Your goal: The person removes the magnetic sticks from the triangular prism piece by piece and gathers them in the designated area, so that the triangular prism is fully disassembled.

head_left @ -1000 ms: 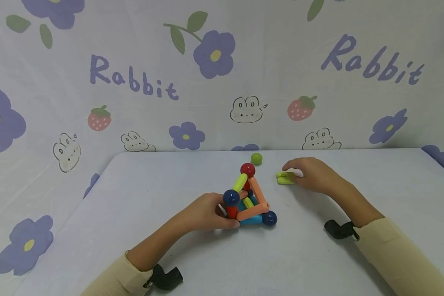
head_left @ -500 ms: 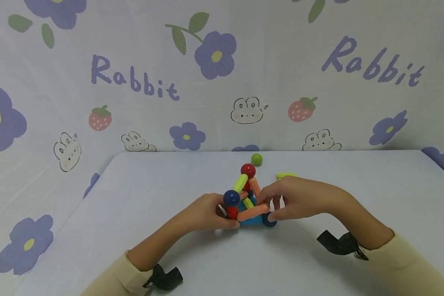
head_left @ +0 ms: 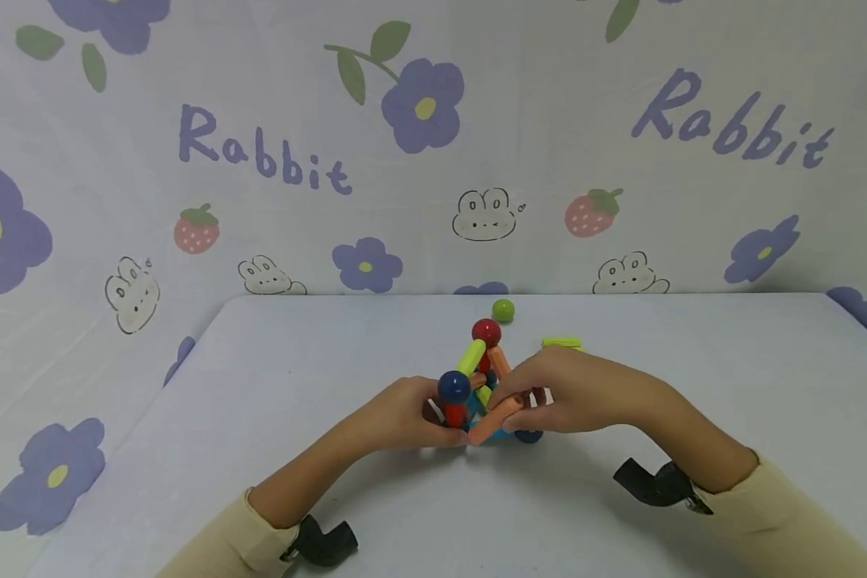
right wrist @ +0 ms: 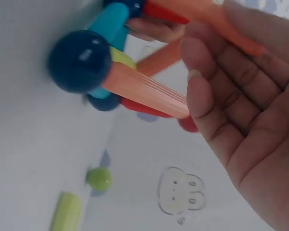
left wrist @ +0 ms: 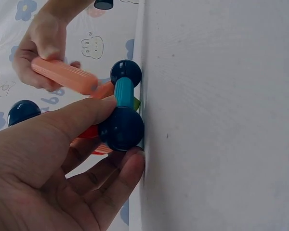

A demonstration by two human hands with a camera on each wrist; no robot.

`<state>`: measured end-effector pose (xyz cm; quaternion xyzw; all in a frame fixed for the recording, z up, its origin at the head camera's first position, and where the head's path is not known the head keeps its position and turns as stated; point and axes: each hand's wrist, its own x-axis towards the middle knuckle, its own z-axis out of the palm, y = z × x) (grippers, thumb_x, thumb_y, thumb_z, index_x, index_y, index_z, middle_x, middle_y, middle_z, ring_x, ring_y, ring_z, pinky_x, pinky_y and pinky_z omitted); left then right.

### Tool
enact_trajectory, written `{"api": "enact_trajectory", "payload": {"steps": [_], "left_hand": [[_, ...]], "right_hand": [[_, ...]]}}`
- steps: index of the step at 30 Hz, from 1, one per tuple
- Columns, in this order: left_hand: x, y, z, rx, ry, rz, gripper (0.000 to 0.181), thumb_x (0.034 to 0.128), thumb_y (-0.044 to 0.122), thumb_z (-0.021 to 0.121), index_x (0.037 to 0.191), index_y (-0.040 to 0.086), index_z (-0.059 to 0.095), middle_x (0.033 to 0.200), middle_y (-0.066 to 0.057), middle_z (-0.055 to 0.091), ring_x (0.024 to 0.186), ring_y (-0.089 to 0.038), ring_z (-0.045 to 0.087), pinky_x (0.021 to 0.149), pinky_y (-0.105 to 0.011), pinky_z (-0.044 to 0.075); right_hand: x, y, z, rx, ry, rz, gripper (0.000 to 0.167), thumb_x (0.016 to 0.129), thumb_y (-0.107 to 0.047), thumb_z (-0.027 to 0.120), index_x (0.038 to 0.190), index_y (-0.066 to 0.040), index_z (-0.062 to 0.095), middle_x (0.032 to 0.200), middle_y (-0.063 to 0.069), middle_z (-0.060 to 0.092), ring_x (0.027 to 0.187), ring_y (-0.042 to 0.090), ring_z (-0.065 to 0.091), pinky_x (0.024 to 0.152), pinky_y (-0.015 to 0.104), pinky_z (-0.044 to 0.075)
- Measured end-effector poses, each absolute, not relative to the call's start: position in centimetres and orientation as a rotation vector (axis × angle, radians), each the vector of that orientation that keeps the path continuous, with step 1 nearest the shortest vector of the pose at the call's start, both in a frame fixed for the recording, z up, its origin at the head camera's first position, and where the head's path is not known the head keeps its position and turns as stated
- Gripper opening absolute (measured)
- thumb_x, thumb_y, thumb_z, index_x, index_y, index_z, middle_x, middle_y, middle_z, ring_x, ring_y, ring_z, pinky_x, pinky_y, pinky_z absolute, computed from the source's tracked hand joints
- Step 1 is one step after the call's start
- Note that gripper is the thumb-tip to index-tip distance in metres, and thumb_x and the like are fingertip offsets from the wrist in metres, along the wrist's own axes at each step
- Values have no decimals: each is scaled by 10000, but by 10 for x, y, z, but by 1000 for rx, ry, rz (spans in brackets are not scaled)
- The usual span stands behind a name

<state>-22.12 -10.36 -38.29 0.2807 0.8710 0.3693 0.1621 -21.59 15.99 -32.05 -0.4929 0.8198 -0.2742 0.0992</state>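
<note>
A frame of magnetic rods and balls stands on the table, with a red ball (head_left: 486,332) at its top and a dark blue ball (head_left: 454,387) on a red rod at its left. My left hand (head_left: 405,413) holds its near left base corner, thumb and fingers about another dark blue ball (left wrist: 121,128) beside a light blue rod (left wrist: 124,91). In my right hand (head_left: 585,391) an orange rod (head_left: 494,420) is pinched, tilted in front of the frame. The left wrist view shows that rod (left wrist: 65,76) raised off the base. A second orange rod (right wrist: 147,90) rises from a base ball (right wrist: 80,61).
Behind the frame lies a loose green ball (head_left: 503,311). Yellow-green rods (head_left: 562,342) lie to the right, partly hidden by my right hand. A patterned cloth (head_left: 289,201) hangs behind the white table (head_left: 376,514). Each wrist carries a black mount (head_left: 325,542).
My right hand has moved from the yellow-green rods to the frame and pinched the front orange rod, which now tilts with its left end lower. My left hand has stayed in place.
</note>
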Motion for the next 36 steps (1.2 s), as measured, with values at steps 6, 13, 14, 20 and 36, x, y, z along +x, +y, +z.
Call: {"api": "enact_trajectory", "payload": {"steps": [6, 13, 14, 20, 36], "left_hand": [[-221, -102, -384, 724, 2494, 1041, 340, 825, 263, 846, 1076, 86, 699, 878, 36, 669, 765, -145, 641, 661, -277, 560], [-220, -101, -385, 723, 2492, 1054, 356, 820, 255, 847, 1105, 90, 713, 858, 48, 678, 777, -141, 645, 648, -281, 561], [-220, -102, -385, 729, 2491, 1054, 355, 821, 258, 847, 1108, 94, 715, 863, 51, 681, 782, -135, 649, 654, -281, 563], [-222, -102, -384, 737, 2496, 1052, 359, 818, 265, 850, 1101, 90, 716, 861, 47, 682, 772, -130, 650, 649, -278, 562], [-220, -101, -382, 696, 2507, 1038, 364, 824, 268, 844, 1091, 71, 693, 875, 30, 661, 739, -155, 629, 625, -278, 559]], "right_hand": [[-216, 180, -305, -1386, 2492, -940, 160, 913, -156, 755, 1069, -181, 723, 881, -121, 642, 751, 126, 600, 660, 284, 552], [-230, 206, -300, -1395, 2497, -1104, 197, 909, -97, 747, 1085, -173, 699, 975, -84, 671, 825, 148, 640, 726, 313, 578], [-232, 209, -300, -1406, 2486, -1130, 206, 917, -76, 731, 1098, -167, 690, 996, -82, 680, 852, 153, 650, 751, 316, 578], [-245, 225, -303, -1280, 2477, -1222, 332, 986, -11, 599, 1312, -76, 600, 1075, 21, 672, 972, 218, 663, 847, 336, 561], [-287, 285, -333, -816, 2920, -888, 211, 958, -128, 694, 1152, -48, 718, 1028, 46, 669, 903, 228, 578, 740, 338, 506]]}}
